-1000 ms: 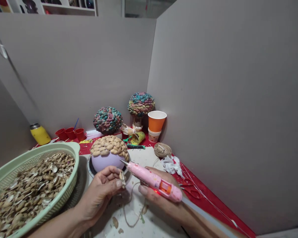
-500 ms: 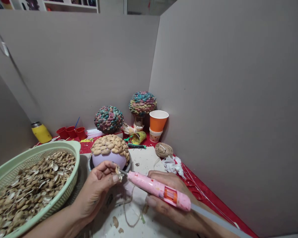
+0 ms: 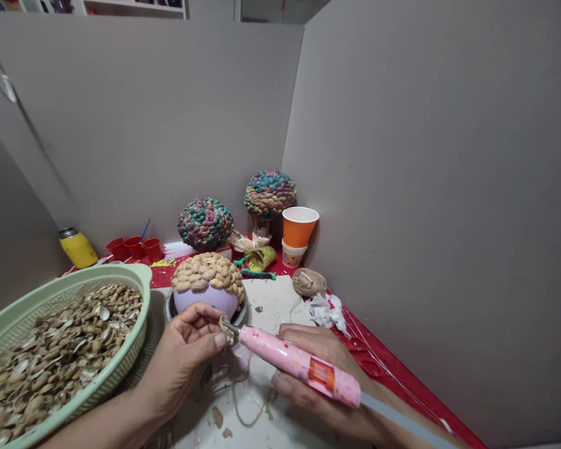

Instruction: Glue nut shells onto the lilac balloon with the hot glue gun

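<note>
My left hand (image 3: 190, 347) pinches a peanut shell (image 3: 225, 324) between thumb and fingers. Wrapped in my right hand (image 3: 318, 368) is a pink hot glue gun (image 3: 280, 352), its metal nozzle at the shell and a clear glue stick (image 3: 397, 416) coming out of its back end. Just beyond my left hand, a lilac ball (image 3: 206, 300) rests in a dark round dish (image 3: 169, 305). Peanut shells (image 3: 208, 272) cover its upper part and right side; lilac shows at the lower front.
A green basket (image 3: 143, 277) of peanut shells stands at left. Behind are two colourful shell-covered balls (image 3: 206, 223), red cups (image 3: 133, 247), a yellow bottle (image 3: 78, 248) and an orange paper cup (image 3: 299, 229). Twine (image 3: 308, 282), crumpled tissue (image 3: 327, 310) and red scissors (image 3: 367, 357) lie at right.
The glue gun's nozzle has moved slightly left, further into the peanut shell. Both hands keep their grip and the ball has not moved.
</note>
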{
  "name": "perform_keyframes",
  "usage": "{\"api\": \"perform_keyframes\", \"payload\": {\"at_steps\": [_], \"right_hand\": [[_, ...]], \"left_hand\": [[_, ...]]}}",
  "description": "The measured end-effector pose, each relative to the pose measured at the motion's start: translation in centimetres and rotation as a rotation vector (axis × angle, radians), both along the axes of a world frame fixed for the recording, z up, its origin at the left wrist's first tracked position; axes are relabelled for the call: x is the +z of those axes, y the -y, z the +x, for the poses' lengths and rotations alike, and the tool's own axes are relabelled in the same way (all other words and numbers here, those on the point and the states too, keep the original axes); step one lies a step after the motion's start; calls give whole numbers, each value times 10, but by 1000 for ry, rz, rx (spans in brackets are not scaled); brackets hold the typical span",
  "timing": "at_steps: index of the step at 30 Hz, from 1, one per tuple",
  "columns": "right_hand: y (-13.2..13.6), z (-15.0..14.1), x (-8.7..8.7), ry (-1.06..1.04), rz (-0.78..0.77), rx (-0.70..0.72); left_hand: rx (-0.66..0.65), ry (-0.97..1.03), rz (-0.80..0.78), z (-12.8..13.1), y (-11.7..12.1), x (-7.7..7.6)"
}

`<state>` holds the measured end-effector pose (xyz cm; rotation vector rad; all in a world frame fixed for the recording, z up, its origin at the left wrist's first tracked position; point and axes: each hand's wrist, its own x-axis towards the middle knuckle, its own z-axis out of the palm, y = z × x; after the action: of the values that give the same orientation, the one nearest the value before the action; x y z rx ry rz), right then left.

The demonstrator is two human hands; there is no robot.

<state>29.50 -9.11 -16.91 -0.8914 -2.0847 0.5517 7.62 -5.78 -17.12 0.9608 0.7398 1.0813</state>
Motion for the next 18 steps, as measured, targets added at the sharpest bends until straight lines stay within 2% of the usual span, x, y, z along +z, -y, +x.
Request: {"api": "perform_keyframes", "payload": {"at_steps": [11, 18], "right_hand": [[1, 0, -5, 15, 34, -10], [1, -1, -2, 23, 65, -5]], "left_hand": [[-12, -11, -2, -1, -1, -4], [-27, -46, 25, -2, -2, -8]]}}
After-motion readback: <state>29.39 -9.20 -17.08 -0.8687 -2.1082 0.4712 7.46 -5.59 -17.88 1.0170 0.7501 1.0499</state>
